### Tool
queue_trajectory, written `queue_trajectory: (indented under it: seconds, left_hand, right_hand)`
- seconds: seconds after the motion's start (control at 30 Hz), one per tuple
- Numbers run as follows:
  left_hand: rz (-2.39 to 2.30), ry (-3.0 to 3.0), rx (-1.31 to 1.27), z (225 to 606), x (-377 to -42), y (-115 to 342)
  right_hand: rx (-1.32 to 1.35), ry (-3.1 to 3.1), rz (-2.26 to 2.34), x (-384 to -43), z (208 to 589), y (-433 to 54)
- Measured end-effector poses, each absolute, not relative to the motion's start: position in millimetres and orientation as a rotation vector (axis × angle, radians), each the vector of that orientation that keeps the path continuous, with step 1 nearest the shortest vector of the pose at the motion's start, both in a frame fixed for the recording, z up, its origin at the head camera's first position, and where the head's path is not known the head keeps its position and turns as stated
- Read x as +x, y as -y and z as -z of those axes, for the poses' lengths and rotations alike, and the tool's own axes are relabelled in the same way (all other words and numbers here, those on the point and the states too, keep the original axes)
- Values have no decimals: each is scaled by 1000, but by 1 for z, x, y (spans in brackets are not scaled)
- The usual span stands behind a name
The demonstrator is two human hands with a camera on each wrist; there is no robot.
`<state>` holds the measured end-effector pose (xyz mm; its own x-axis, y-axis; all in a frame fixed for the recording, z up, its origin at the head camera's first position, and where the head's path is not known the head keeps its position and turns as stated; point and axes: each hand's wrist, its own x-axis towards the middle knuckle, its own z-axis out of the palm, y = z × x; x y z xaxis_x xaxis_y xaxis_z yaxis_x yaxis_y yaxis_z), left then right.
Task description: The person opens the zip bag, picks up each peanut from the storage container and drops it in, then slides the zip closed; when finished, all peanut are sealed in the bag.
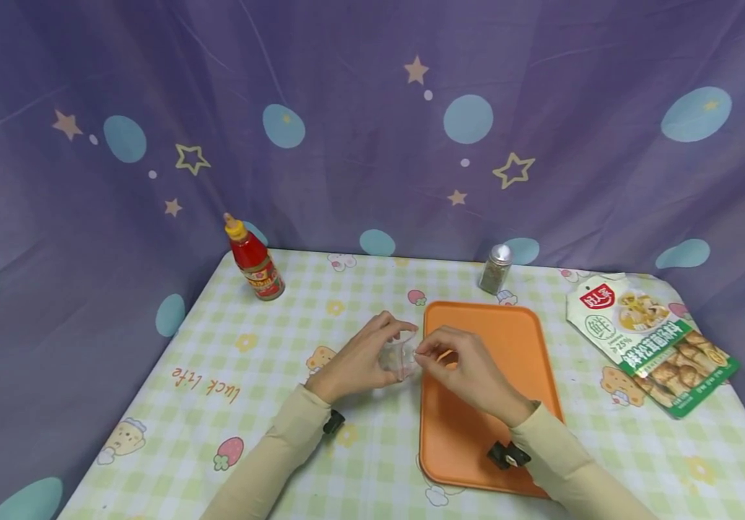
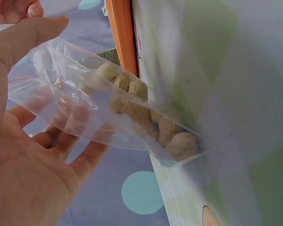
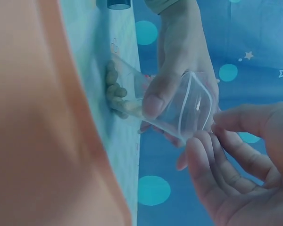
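Note:
A clear plastic zip bag (image 1: 402,356) is between both hands at the tray's left edge. Unshelled peanuts (image 2: 137,110) lie in its lower end, close over the tablecloth in the left wrist view. My left hand (image 1: 361,365) holds the bag's upper part from the left, thumb on one side and fingers on the other. From the other side, the thumb and index finger of my right hand (image 1: 470,368) pinch the edge of the bag's mouth. White zip lines show across the bag (image 3: 191,108) in the right wrist view, where its mouth looks spread.
An orange tray (image 1: 489,448) lies under the right forearm. Behind it stands a spice shaker (image 1: 496,269) with a metal top. A red sauce bottle (image 1: 257,260) is at back left, and a printed food packet (image 1: 652,343) lies at right. A curtain (image 1: 359,188) hangs behind the table.

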<state>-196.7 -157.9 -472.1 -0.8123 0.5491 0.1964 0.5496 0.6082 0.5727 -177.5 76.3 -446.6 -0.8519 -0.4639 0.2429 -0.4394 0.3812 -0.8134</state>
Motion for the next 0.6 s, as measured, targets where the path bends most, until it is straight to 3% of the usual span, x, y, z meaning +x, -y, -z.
queue_trajectory:
  seconds: [0.6]
  left_hand:
    - [934, 2888, -1024, 478, -198, 149]
  right_hand:
    - [-679, -2564, 1531, -181, 461, -82]
